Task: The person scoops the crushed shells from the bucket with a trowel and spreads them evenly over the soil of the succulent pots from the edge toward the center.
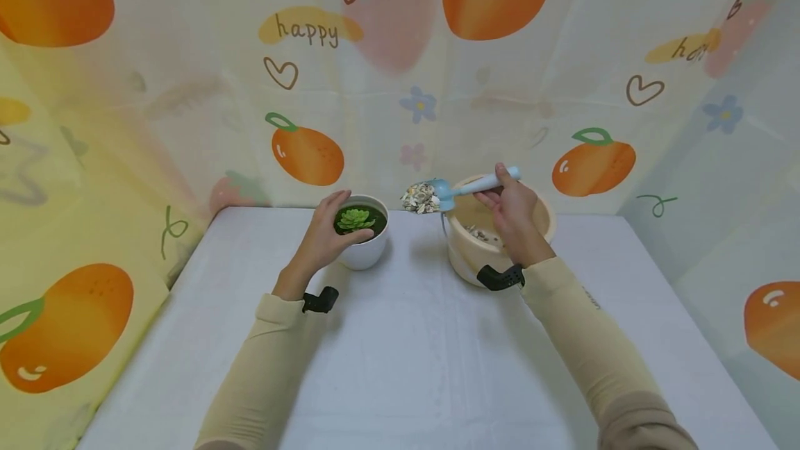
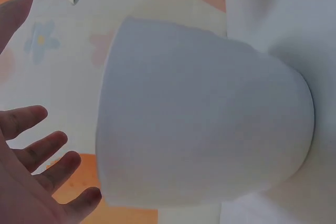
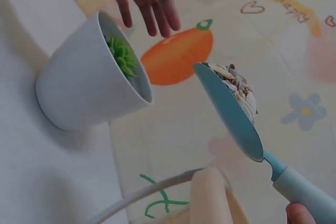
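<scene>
So my right hand (image 1: 509, 210) is gripping the blue scoop (image 1: 445, 194) by its handle, fingers wrapped around it, and the blade is hanging in the air between 2 containers. It's carrying a heap of pale shell-like bits (image 1: 421, 198), and they're looking loose enough to slide off with a careless tilt. I'm reading the scoop as light, stiff and maybe a bit slick, so I'm favouring mid-handle for balance. At 4 o'clock from the blade, the cream bucket (image 1: 465, 266) is sitting on the counter (image 1: 400, 367) with more bits inside. At 8 o'clock, the white pot (image 1: 362, 254) is standing upright, holding a green succulent (image 1: 354, 219). My left hand (image 1: 321, 238) is hovering at the pot's 9 o'clock side, fingers spread, gripping nothing. I'm guessing the pot's smooth and rigid, best cupped below the rim.
</scene>
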Action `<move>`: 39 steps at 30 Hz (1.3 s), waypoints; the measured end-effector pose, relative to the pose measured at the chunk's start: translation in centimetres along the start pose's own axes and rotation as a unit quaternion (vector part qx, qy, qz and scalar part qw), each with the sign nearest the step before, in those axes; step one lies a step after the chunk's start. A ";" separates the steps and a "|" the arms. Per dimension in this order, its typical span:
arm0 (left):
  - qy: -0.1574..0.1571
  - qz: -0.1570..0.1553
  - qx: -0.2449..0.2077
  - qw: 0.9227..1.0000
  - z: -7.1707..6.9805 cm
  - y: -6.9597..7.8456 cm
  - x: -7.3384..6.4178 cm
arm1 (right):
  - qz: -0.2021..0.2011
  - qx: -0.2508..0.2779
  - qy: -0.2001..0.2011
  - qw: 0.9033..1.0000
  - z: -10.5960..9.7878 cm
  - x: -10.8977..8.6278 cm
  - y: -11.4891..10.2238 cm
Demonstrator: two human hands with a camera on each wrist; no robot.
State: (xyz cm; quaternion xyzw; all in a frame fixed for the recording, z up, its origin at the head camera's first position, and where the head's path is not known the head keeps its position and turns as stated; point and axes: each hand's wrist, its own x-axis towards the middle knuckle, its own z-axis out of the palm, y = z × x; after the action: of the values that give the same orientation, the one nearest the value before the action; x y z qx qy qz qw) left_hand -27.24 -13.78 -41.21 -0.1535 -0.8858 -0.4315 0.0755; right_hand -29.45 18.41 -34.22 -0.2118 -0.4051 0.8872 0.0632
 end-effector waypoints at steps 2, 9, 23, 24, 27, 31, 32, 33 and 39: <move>0.001 -0.008 0.002 1.000 -0.2 -0.4 -0.1 | -0.001 0.000 -0.003 1.000 0.3 0.1 0.4; 0.004 -0.026 0.001 1.000 -0.7 -1.4 -0.6 | -0.001 -0.002 -0.008 1.000 1.4 0.2 1.9; -0.007 -0.072 -0.017 0.997 -0.7 -3.7 -1.0 | 0.001 -0.030 -0.033 0.999 3.4 0.1 4.6; -0.009 -0.074 -0.018 0.997 -0.7 -3.8 -1.0 | 0.005 -0.028 -0.038 0.999 3.6 0.1 4.7; -0.012 -0.084 -0.019 0.996 -0.7 -4.2 -1.1 | 0.009 -0.028 -0.046 0.999 4.1 0.0 5.2; -0.017 -0.094 -0.021 0.995 -0.6 -4.6 -1.1 | 0.007 -0.038 -0.046 0.998 4.7 -0.3 5.7; -0.019 -0.096 -0.022 0.995 -0.5 -4.7 -1.1 | 0.004 -0.043 -0.045 0.998 4.8 -0.4 5.9; -0.020 -0.098 -0.024 0.995 -0.5 -4.8 -1.1 | 0.000 -0.049 -0.044 0.998 4.9 -0.4 6.0; -0.024 -0.105 -0.031 0.994 -0.4 -5.2 -1.1 | -0.009 -0.075 -0.033 0.997 5.7 -0.8 6.7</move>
State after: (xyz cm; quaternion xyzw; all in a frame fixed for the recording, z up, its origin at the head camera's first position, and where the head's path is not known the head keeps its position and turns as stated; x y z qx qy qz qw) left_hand -27.94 -17.32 -45.08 -0.0720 -0.8846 -0.4608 0.0032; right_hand -30.77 9.83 -35.65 -0.1830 -0.4743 0.8601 0.0422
